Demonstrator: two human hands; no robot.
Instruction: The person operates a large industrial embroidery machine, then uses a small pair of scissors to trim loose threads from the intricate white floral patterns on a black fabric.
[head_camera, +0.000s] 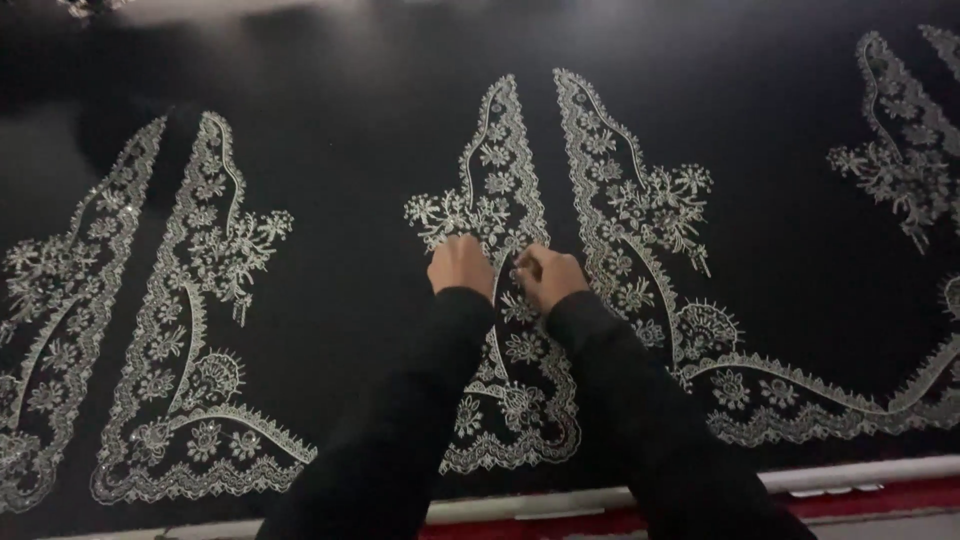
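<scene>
Nearest to you, the pale frame edge (880, 470) with its red strip (900, 495) is running along the bottom, seemingly holding the black fabric (340, 150) stretched flat so the stitching sits even; your two black sleeves are reaching over it, forearms converging toward the middle; your left hand (461, 266) is curling knuckles-up on the central lace motif (500, 200), its grip closed, though what it pinches, if anything, is hidden under the fingers; your right hand (548, 277) is sitting just beside it, nearly touching, its grip likewise folded shut on the beaded edge, and you cannot tell from here whether a needle or thread is in it; both hands are pressing at the same spot, probably steadying the lace; farther off, the twin motif (630, 200) is rising to the right, another pair (170, 300) is lying well apart on the left, and a partial one (900, 150) is trailing off at the far right.
</scene>
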